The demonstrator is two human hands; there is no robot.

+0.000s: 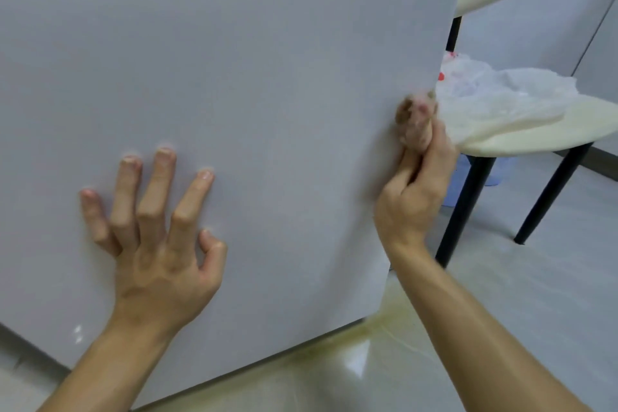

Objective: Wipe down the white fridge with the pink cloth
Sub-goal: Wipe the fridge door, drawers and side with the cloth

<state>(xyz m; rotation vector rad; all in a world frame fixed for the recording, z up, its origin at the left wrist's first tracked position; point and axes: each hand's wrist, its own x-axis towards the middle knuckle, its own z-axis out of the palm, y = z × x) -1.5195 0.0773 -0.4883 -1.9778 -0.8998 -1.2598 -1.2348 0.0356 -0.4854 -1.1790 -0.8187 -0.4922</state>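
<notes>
The right grip holds the bunched pink cloth against the right edge of the white fridge door. The left grip lies wide, fingers spread flat on the door's front. A cream chair stands just beside the fridge.

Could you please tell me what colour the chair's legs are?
Black; the chair legs show best in the head view, right of the white fridge.
</notes>
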